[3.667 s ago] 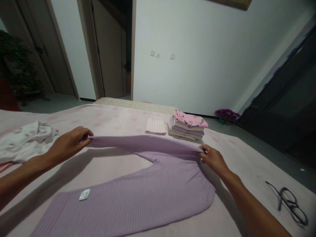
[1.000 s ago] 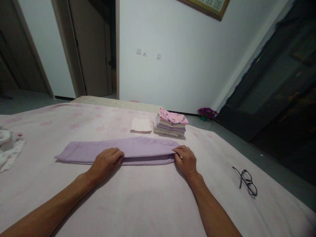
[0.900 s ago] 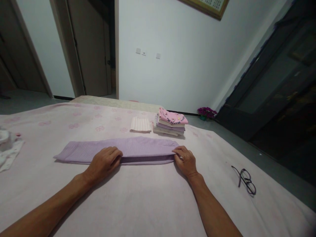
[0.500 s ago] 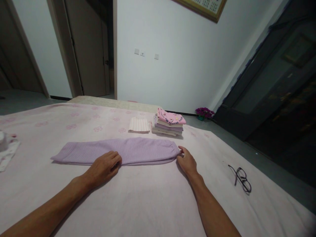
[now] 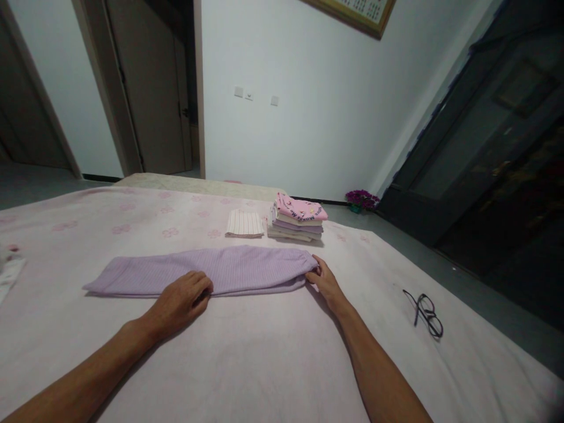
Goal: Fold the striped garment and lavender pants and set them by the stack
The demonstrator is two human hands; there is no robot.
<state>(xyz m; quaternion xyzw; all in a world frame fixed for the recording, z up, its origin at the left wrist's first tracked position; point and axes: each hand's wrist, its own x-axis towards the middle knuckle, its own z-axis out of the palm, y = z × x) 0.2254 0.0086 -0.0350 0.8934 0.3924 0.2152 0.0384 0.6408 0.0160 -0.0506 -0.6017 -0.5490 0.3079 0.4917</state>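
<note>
A pair of lavender ribbed pants point(image 5: 247, 267) lies folded lengthwise across the bed, long and narrow. My left hand point(image 5: 187, 296) rests at their near edge, left of the middle, its fingers curled down on the fabric; the fingertips are hidden. At the narrow right end, my right hand point(image 5: 324, 282) pinches the pants between thumb and fingers, lifting that end slightly. Beyond the pants sits a small folded striped cloth point(image 5: 245, 224). Beside it stands a stack of folded clothes point(image 5: 297, 217), a pink printed piece on top.
Black-framed glasses point(image 5: 426, 314) lie on the pale pink bedspread point(image 5: 264, 364) to the right. A white garment point(image 5: 9, 270) is partly in view at the left edge. Purple flowers point(image 5: 362, 198) stand on the floor past the bed, near a dark door point(image 5: 493, 153).
My right hand has shifted slightly inward over the pants' right end, and its grip there is closer. My left hand stays at the same spot on the fabric. The view has turned slightly right.
</note>
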